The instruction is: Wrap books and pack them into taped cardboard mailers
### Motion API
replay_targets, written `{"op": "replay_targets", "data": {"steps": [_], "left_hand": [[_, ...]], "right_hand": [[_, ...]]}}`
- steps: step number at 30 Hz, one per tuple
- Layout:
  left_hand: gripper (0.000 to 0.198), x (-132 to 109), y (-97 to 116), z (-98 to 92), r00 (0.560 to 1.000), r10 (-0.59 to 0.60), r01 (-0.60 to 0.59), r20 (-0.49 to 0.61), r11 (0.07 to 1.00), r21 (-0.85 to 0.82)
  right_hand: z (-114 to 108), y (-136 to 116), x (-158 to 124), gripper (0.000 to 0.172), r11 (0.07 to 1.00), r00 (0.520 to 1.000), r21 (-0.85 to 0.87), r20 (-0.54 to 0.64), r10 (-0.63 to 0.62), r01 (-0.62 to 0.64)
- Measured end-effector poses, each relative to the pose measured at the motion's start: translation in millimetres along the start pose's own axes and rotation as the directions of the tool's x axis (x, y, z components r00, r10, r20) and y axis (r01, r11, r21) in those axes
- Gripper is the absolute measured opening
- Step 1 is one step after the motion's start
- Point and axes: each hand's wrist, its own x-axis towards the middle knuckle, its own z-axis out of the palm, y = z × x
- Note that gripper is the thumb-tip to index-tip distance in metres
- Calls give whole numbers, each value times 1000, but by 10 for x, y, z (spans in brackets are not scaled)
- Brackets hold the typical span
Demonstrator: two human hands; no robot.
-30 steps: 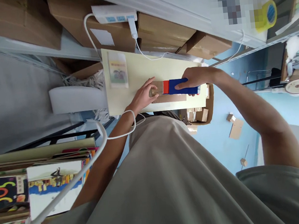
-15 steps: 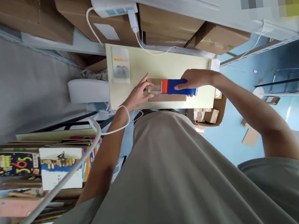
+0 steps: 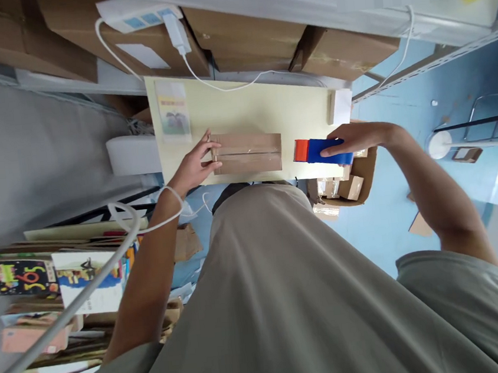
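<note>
A flat brown cardboard box [image 3: 253, 161] lies on the pale yellow table [image 3: 240, 105], with a seam running along its top. Something glossy like clear tape shows over the seam. At the box's left end, my left hand [image 3: 193, 164] grips it with the thumb and fingers apart across that edge. My right hand [image 3: 351, 140] is closed around a blue tape dispenser [image 3: 328, 151] with an orange front. The dispenser is to the right of the box, apart from it, its orange end facing left.
A booklet in a clear sleeve [image 3: 174, 116] lies at the table's left. Behind stand large cartons [image 3: 246, 37] and a power strip [image 3: 137, 15] with a white cable. A white box [image 3: 341, 105] is at the right edge. Stacked books [image 3: 20, 277] stand lower left.
My right hand has moved the tape dispenser right, off the box, uncovering the box's top. My left hand stays at the box's left end. The whole view has shifted a little.
</note>
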Motion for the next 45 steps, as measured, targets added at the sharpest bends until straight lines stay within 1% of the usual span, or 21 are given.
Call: {"op": "replay_targets", "data": {"steps": [3, 5, 8, 10, 16, 22, 26, 30, 33, 36, 38, 41, 45], "left_hand": [[49, -29, -5, 24, 999, -29, 29, -41, 1000, -6], [52, -54, -4, 37, 995, -78, 77, -59, 997, -23], [57, -89, 20, 55, 986, -147, 145, -81, 989, -25], [57, -105, 45, 66, 980, -169, 168, -105, 986, -13], [58, -133, 72, 65, 974, -172, 180, -146, 983, 41], [60, -170, 54, 56, 977, -169, 190, -134, 967, 170], [59, -193, 53, 71, 972, -178, 205, -151, 960, 188], [59, -199, 27, 75, 967, -192, 221, -170, 960, 173], [60, -209, 5, 83, 967, -186, 214, -176, 964, 159], [59, -231, 4, 107, 967, -186, 212, -172, 966, 149], [58, -245, 15, 130, 967, -184, 213, -179, 964, 160], [58, -255, 40, 166, 964, -181, 217, -196, 959, 182], [61, -252, 75, 198, 956, -201, 243, -214, 951, 192]], "right_hand": [[121, 66, 114, 78, 999, 999, 31, 1, -33, 33], [154, 93, 190, 75, 997, 999, 56, 1, -51, 51], [132, 143, 266, 72, 994, 997, 74, 8, -82, 81], [97, 180, 300, 72, 992, 995, 73, 4, -102, 101], [42, 284, 356, 71, 984, 987, 83, 1, -161, 160], [0, 385, 370, 70, 976, 981, 123, 48, -189, 182], [27, 415, 497, 65, 976, 980, 91, 26, -199, 196], [177, 378, 720, 57, 983, 985, 66, 11, -173, 172], [323, 288, 809, 49, 987, 989, 56, -13, -149, 149], [447, 136, 791, 46, 994, 991, -24, -80, -104, 102], [521, 27, 766, 48, 994, 990, -85, -123, -76, 66], [658, -91, 793, 51, 991, 983, -131, -178, -51, 28], [927, -108, 938, 38, 976, 959, -188, -280, 51, -107]]}}
